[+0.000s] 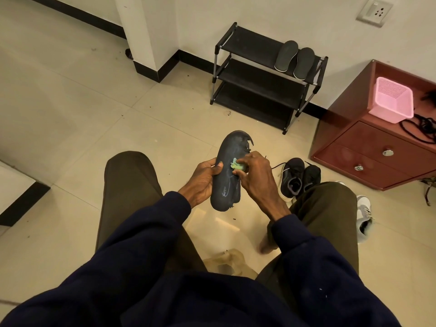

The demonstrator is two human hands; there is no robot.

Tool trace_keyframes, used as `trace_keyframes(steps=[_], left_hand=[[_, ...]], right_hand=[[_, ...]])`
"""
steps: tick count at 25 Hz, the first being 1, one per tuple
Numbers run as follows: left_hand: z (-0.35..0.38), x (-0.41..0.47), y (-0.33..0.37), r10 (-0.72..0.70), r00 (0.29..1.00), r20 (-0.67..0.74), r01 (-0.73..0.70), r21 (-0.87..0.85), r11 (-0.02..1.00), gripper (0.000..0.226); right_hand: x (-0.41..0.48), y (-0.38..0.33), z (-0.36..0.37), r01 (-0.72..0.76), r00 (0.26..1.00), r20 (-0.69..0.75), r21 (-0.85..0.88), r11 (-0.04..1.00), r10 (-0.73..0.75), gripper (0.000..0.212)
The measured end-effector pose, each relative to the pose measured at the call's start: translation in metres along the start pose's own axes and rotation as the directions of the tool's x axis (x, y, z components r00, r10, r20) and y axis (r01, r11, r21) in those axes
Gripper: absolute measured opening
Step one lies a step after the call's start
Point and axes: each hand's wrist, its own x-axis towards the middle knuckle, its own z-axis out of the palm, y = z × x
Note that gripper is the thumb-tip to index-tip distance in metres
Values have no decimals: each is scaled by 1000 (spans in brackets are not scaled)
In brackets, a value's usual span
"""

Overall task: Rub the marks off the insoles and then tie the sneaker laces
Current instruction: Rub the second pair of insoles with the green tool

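I sit with a dark worn insole (228,159) held upright between my knees. Its top edge is torn and pale scribble marks show on its lower half. My left hand (204,179) grips its left edge, thumb on the face. My right hand (254,174) pinches a small light-green eraser (236,166) against the insole's middle. A pair of dark sneakers (297,179) with loose laces stands on the floor to the right of my hands. Two more grey insoles (295,59) lie on the top shelf of the black shoe rack (257,74).
A red-brown drawer cabinet (375,156) at right carries a pink basket (391,100) and black laces (422,126). A white-grey sneaker (364,217) lies beside my right leg. Dark crumbs dot the tiled floor (94,109). A wall corner stands at the back left.
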Motion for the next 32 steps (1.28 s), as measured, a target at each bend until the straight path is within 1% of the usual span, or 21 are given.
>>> trace_keyframes(steps=[2,4,6,8,10,12,14,15,17,18,19,20,22,24,29,32], left_hand=[[0,-1,-1,3,1000,-8,-3,0,1000,39],[1,-2,-1,9,1000,-15,-9,-2,1000,37],[2,-1,-1,22,999,-27,-22,-16,1000,36],[2,-1,1,27,999,-42,-29,-28,999,32],[0,0,1,21,999,-40,-22,-32,999,28],[-1,0,1,14,1000,-24,-14,-19,1000,29],[-3,2,0,10,1000,-17,-10,-7,1000,32],[-3,2,0,9,1000,-21,-9,-8,1000,33],[-2,3,-1,10,999,-36,-11,-17,1000,33],[-2,3,-1,13,999,-40,-13,-18,1000,33],[-1,2,0,14,999,-38,-15,-16,1000,32],[-2,2,-1,12,999,-34,-13,-15,1000,31],[-2,1,-1,6,1000,-17,-6,-6,1000,32],[-3,1,-1,-3,1000,-4,3,10,1000,34],[-3,2,-1,-10,1000,-2,10,-3,1000,35],[-4,2,-3,-13,1000,-25,13,-20,1000,34]], right_hand=[[0,-1,0,-8,1000,-2,-42,999,8,24],[0,-5,1,10,1000,18,-23,1000,-10,17],[-4,-13,2,82,991,103,68,994,-88,10],[-8,-19,3,146,975,156,77,986,-157,7],[-2,-14,2,123,987,97,30,992,-125,6],[5,-1,-5,34,999,-5,-25,999,-34,7],[7,5,-8,-5,999,-47,-4,1000,5,8],[4,3,-7,20,999,-28,40,999,-19,9],[-6,-13,-2,110,989,87,116,987,-120,8],[-9,-19,1,148,978,133,112,983,-163,7],[-9,-21,2,160,974,145,90,983,-172,6],[-6,-19,2,137,981,128,72,988,-145,6],[0,-11,-3,44,997,65,72,996,-49,8],[2,-4,-5,7,1000,18,74,997,-8,7],[-8,-7,3,23,999,-45,-22,1000,-23,12],[-10,-10,5,70,996,-48,-96,993,-75,8]])
